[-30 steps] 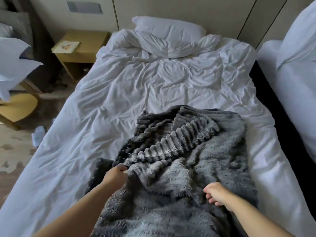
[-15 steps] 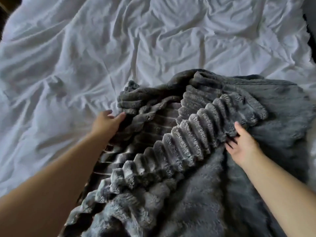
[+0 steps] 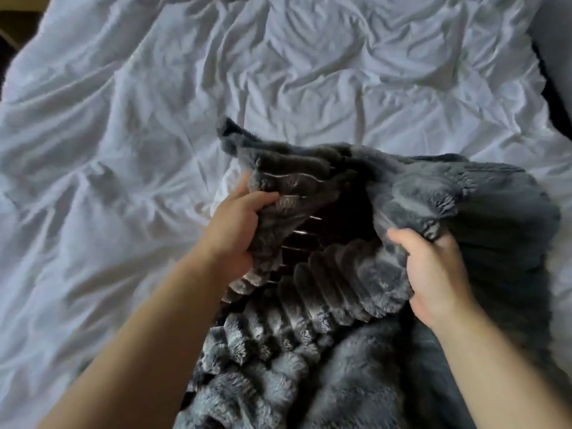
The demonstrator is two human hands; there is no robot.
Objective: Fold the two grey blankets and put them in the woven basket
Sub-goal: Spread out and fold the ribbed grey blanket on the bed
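Nearest, the ribbed blanket (image 3: 334,283) lies heaped on the near end of the bed (image 3: 123,150), w/ a plain blanket (image 3: 501,243) under and to the right of it (hard to tell where one ends and the other starts). The left hand (image 3: 235,224) grips the ribbed edge, thumb on top, fingers curled under. The right hand (image 3: 433,274) clutches a bunch of the same fabric, approx level w/ the left, and the edge is raised between them. Beyond is rumpled white bedding. No basket in view.

Step, I'd say: freeing the 1st blanket to spread it, no fold made yet. Next calls for finding two corners, lifting clear of the plain blanket & shaking flat.
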